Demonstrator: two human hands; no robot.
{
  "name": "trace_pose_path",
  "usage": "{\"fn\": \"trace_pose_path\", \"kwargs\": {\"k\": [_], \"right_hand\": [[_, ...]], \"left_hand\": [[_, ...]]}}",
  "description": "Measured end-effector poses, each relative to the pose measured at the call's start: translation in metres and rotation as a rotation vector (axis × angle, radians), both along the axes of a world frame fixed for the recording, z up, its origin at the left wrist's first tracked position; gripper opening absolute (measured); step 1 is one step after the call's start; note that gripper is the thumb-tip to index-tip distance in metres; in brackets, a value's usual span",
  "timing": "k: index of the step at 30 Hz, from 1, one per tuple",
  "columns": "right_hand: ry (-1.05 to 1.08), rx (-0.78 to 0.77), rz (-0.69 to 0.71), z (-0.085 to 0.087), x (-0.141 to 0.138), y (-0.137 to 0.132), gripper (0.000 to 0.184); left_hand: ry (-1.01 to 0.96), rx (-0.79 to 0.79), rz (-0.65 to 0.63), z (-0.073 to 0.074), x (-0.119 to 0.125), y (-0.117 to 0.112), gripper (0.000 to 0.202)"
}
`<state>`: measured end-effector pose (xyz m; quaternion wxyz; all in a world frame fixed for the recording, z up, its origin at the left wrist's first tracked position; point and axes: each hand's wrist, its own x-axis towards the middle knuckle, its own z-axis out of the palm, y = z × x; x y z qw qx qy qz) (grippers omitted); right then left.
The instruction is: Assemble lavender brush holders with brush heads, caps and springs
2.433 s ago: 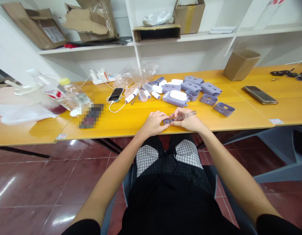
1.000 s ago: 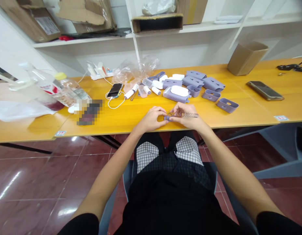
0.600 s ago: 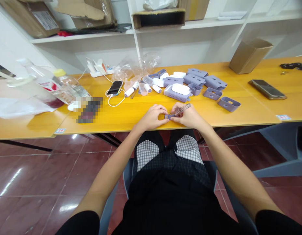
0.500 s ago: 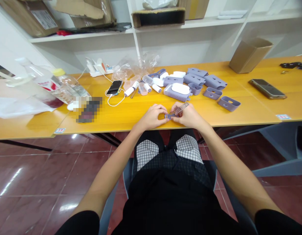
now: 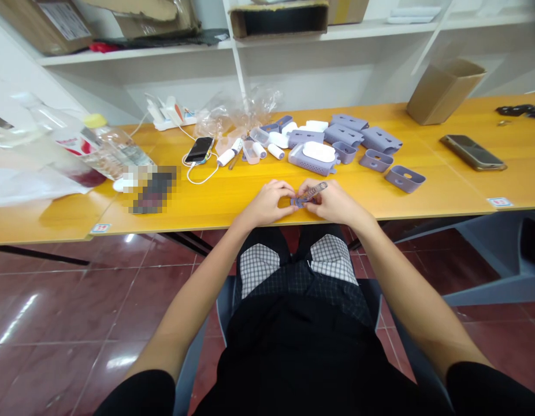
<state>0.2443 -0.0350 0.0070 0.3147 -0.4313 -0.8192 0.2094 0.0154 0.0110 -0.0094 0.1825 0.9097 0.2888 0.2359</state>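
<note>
Yellow worktop (image 5: 202,211): left hand (image 5: 268,203), fingers pinching small purple part (image 5: 294,202); right hand (image 5: 335,202), fingers pinching coil spring (image 5: 318,189) (held aslant).

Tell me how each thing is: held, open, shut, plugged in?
left hand: holding small purple part
right hand: gripping brown coil
small purple part: between the hands
brown coil: tilted, one end sticking out
wired smartphone: screen dark, cable plugged in
other smartphone: lying flat, screen dark
cardboard box: standing, top open
yellow-capped bottle: cap on
power strip: adapters plugged in
</note>
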Motion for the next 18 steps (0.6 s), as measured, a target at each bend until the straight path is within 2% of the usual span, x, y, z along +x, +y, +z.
{"fn": "trace_pose_path", "kwargs": {"k": [7, 13, 18], "right_hand": [[-0.070, 0.006, -0.017, 0.0019, 0.0008, 0.0010, 0.027], [-0.123, 0.001, -0.042, -0.0006, 0.0057, 0.0049, 0.020], [-0.124, 0.042, -0.055, -0.0056, 0.0042, 0.0048, 0.027]], "left_hand": [[0.002, -0.009, 0.010, 0.0014, 0.0005, -0.0012, 0.024], [0.000, -0.020, 0.017, 0.0037, 0.0011, -0.0031, 0.021], [-0.003, -0.020, 0.008, 0.0039, 0.0011, -0.0031, 0.022]]}}
